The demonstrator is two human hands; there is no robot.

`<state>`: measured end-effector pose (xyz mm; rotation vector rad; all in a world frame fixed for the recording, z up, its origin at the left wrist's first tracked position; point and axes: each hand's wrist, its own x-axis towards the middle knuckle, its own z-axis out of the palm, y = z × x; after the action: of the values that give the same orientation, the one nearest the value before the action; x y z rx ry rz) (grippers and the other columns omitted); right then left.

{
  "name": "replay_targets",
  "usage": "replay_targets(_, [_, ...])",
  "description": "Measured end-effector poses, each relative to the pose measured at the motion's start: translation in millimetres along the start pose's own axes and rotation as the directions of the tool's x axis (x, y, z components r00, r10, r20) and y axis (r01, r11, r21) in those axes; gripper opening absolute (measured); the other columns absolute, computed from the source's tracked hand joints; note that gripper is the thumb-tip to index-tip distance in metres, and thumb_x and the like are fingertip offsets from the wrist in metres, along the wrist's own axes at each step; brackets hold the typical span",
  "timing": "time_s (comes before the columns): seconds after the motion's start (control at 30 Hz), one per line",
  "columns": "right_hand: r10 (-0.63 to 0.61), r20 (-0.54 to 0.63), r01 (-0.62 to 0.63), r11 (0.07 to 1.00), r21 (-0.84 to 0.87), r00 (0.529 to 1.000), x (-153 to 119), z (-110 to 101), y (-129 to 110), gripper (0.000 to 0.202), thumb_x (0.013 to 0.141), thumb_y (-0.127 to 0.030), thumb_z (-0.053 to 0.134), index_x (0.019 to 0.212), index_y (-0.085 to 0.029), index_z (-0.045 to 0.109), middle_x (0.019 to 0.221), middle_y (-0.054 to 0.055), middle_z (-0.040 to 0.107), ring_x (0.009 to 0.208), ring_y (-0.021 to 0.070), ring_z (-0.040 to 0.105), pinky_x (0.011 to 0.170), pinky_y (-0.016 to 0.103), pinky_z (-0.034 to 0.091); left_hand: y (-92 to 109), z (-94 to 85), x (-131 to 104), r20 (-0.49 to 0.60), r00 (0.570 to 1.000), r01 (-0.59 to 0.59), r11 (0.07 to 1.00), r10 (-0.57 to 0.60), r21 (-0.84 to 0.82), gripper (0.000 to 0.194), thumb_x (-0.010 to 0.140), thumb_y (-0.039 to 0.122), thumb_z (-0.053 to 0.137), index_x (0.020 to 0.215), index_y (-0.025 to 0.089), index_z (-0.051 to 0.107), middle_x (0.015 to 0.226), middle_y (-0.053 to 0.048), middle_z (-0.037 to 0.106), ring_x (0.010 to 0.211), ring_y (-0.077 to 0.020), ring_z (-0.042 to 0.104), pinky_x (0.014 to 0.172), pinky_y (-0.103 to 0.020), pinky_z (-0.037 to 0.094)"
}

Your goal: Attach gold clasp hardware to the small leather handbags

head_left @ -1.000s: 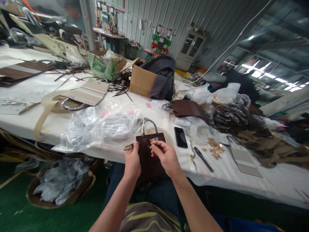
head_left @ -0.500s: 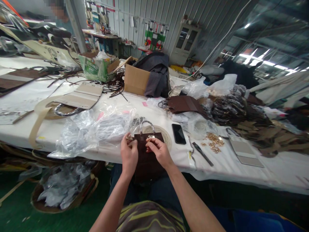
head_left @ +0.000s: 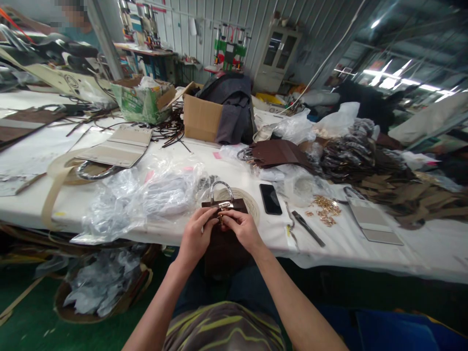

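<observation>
Left hand (head_left: 195, 234) has shifted inward from the bag's side since the earlier frame, now beside the right hand (head_left: 244, 231). Brown bag (head_left: 226, 251) is held upright before the torso, at the table (head_left: 278, 243) edge, handle (head_left: 222, 184) up. Right: thumb and forefinger nearly closed, pinching a small gold piece (head_left: 220, 220) below the metal plate (head_left: 225, 205). Left: fingers curled at the front; grip contents cannot be told. Step judged: fitting hardware; next move calls for alignment, steady fingertip pressure.
</observation>
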<state>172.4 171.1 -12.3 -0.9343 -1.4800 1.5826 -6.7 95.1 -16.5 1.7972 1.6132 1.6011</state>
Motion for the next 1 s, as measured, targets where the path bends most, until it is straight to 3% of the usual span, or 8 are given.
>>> replay_targets(0.13, [0.023,0.019,-0.024,0.999,0.046,1.0,0.7,-3.6,0.8,0.044,0.087,-0.056,0.095,0.113,-0.021,0.088,0.093,0.005,0.083,0.074,0.0196,0.074,0.072,0.034,0.065,-5.6,-0.5,4.1,0.073,0.996,-0.057,0.998,0.057,0.003,0.023,0.113,0.025,0.062,0.125,0.027,0.081,0.115,-0.009,0.08,0.108,-0.0243,0.077,0.094,-0.038,0.064])
replay_targets(0.33, [-0.018,0.138,0.026,0.998,-0.06,0.99,-1.4,-12.2,-7.3,0.033,0.098,-0.052,0.086,0.101,-0.02,0.086,0.076,0.001,0.075,0.073,0.0184,0.068,0.075,0.033,0.055,-14.3,6.2,-4.1,0.145,0.982,-0.13,0.99,0.122,0.049,0.032,0.114,0.023,0.056,0.137,0.028,0.078,0.12,-0.011,0.083,0.112,-0.0279,0.078,0.099,-0.045,0.062])
replay_targets(1.0, [0.006,0.161,0.0,0.999,-0.04,0.987,-0.8,-17.9,-9.2,0.036,0.097,-0.055,0.086,0.105,-0.02,0.086,0.076,0.0,0.074,0.071,0.0182,0.068,0.075,0.033,0.055,0.5,23.4,-10.2,0.025,0.999,0.027,0.999,-0.028,0.038,0.026,0.114,0.024,0.055,0.12,0.026,0.081,0.113,-0.009,0.085,0.105,-0.0259,0.081,0.095,-0.04,0.064])
